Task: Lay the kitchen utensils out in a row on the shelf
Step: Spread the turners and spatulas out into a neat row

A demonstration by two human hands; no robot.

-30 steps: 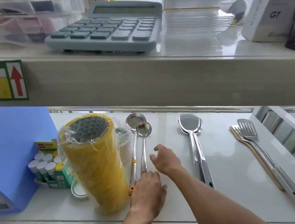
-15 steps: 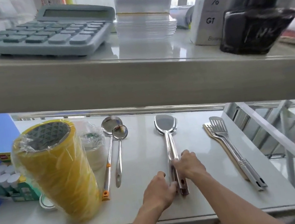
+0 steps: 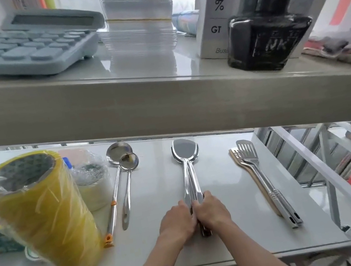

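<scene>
On the white lower shelf (image 3: 232, 227) lie three groups of utensils, handles toward me. Two steel ladles (image 3: 124, 164) lie on the left, one with an orange-tipped handle. Stacked steel spatulas (image 3: 186, 154) lie in the middle. My left hand (image 3: 176, 222) and my right hand (image 3: 210, 210) press together on the spatulas' handles from either side, fingers closed around them. Slotted steel turners (image 3: 249, 155) lie on a wooden spatula at the right, apart from my hands.
A wrapped stack of yellow tape rolls (image 3: 39, 211) stands at the left, a wrapped clear tape roll (image 3: 91, 184) behind it. The upper shelf (image 3: 164, 102) overhangs, carrying a calculator (image 3: 16, 48), an ink bottle (image 3: 266, 29) and a white box (image 3: 219, 9). A white rack (image 3: 330, 176) borders the right.
Both hands left the ladles and moved right to the middle spatulas, then closed on their handles. The view shifted right and closer.
</scene>
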